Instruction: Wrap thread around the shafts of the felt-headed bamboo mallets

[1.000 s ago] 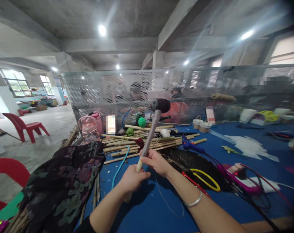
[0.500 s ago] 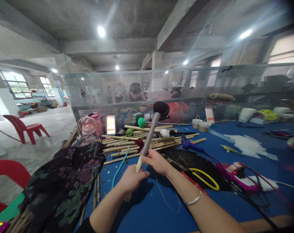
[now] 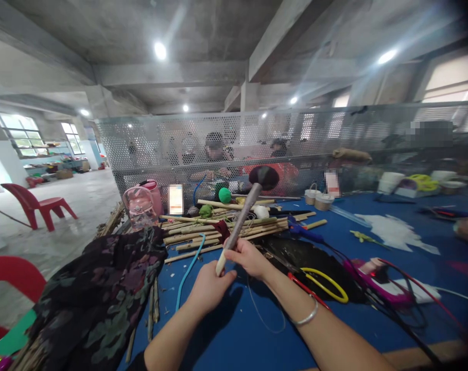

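Both of my hands grip one stick (image 3: 243, 216) that slants up and away from me. Its bare end is pale wood. Above that runs a grey-brown wrapping, and a dark, rounded head (image 3: 263, 178) tops it. My left hand (image 3: 210, 283) is closed around the pale bottom end. Just above it, my right hand (image 3: 251, 257) pinches the wrapped part between thumb and fingers. A thin loop of thread or wire (image 3: 270, 327) hangs below my right hand. Pale sticks (image 3: 234, 232) lie in a pile behind the hands, with a dark red scrap (image 3: 221, 230) among them.
Yellow-and-red-handled scissors (image 3: 328, 286) rest on black material to the right. Nearby are a blue glue gun (image 3: 303, 229) and a purple power strip (image 3: 376, 281) with cables. Dark patterned cloth (image 3: 102, 288) covers the left side. A perforated metal screen (image 3: 160, 144) stands behind, people beyond it.
The stick's dark head has tipped to the right and slightly down, its shape looking rounder. Both hands keep their hold in nearly the same place.
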A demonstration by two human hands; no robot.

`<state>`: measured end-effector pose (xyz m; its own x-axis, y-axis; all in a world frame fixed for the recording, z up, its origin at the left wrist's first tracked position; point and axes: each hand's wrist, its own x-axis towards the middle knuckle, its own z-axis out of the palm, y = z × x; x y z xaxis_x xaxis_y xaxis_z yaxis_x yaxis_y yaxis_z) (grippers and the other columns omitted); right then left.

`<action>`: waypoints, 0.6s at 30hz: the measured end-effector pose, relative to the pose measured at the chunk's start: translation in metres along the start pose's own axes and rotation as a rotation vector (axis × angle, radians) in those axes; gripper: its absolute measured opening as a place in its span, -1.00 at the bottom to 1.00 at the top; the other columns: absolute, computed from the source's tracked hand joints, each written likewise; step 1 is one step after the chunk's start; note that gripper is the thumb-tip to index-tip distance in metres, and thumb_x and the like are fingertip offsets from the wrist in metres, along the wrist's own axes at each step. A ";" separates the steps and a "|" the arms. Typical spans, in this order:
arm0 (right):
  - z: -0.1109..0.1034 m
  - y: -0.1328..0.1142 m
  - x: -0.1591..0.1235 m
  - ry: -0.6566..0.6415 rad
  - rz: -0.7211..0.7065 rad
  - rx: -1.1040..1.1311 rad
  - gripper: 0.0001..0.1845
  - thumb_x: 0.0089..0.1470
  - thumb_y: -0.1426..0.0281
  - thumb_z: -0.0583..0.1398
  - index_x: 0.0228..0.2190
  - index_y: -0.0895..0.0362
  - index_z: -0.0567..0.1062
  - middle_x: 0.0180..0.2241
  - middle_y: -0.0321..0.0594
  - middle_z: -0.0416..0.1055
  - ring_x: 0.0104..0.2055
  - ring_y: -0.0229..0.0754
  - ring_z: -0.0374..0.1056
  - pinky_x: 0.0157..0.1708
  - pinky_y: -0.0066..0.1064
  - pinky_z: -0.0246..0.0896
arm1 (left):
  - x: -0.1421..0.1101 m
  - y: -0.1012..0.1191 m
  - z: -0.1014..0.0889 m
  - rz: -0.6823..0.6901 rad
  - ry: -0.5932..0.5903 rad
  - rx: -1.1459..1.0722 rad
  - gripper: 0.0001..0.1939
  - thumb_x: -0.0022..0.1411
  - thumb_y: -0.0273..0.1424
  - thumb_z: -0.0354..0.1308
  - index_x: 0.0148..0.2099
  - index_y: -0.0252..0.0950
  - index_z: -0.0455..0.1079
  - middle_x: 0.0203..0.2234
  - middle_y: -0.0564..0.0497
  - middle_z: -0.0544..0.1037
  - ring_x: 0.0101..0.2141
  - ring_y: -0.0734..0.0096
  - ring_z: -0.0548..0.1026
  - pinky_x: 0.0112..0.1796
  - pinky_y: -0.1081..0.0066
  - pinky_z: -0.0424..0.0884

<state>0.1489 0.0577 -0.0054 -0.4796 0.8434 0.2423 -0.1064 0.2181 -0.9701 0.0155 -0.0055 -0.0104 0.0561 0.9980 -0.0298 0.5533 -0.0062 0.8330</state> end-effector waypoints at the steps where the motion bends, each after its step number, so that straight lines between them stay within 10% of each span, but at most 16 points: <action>1: -0.001 -0.002 -0.001 -0.039 0.012 0.017 -0.60 -0.17 0.17 0.28 -0.38 0.17 0.32 -0.55 -0.41 0.17 -0.51 -0.35 0.08 -0.46 -0.47 0.02 | 0.001 0.001 -0.003 -0.043 -0.120 -0.105 -0.73 0.12 -0.20 0.06 -0.48 -0.27 0.17 -0.72 0.18 0.18 -0.69 0.56 0.15 -0.59 0.48 0.05; 4: -0.002 -0.004 -0.003 -0.054 0.011 0.029 -0.59 -0.16 0.16 0.28 -0.35 0.17 0.33 -0.55 -0.41 0.17 -0.51 -0.36 0.07 -0.48 -0.48 0.01 | -0.001 0.003 -0.004 -0.091 -0.226 -0.194 -0.70 0.14 -0.13 0.01 -0.41 -0.27 0.19 -0.71 0.19 0.17 -0.71 0.57 0.12 -0.60 0.48 0.08; 10: 0.002 0.004 0.002 0.145 0.005 -0.083 -0.62 -0.15 0.15 0.26 -0.43 0.16 0.29 -0.53 -0.35 0.24 -0.46 -0.29 0.16 -0.42 -0.43 0.09 | -0.008 0.002 0.010 0.119 0.285 0.386 -0.61 0.11 -0.29 0.07 -0.02 -0.30 0.18 -0.21 -0.14 0.45 -0.22 0.24 0.42 -0.30 0.39 0.22; 18: 0.002 -0.001 -0.003 -0.012 -0.011 -0.018 -0.60 -0.15 0.17 0.28 -0.36 0.17 0.34 -0.49 -0.35 0.26 -0.43 -0.29 0.19 -0.37 -0.42 0.12 | 0.004 -0.001 -0.005 0.014 -0.039 -0.004 -0.80 0.08 -0.27 0.07 -0.48 -0.26 0.17 -0.69 0.15 0.22 -0.66 0.53 0.20 -0.57 0.48 0.07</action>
<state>0.1484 0.0543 -0.0052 -0.4890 0.8349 0.2524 -0.0961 0.2361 -0.9670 0.0107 -0.0014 -0.0088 0.0966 0.9945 -0.0399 0.5487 -0.0197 0.8358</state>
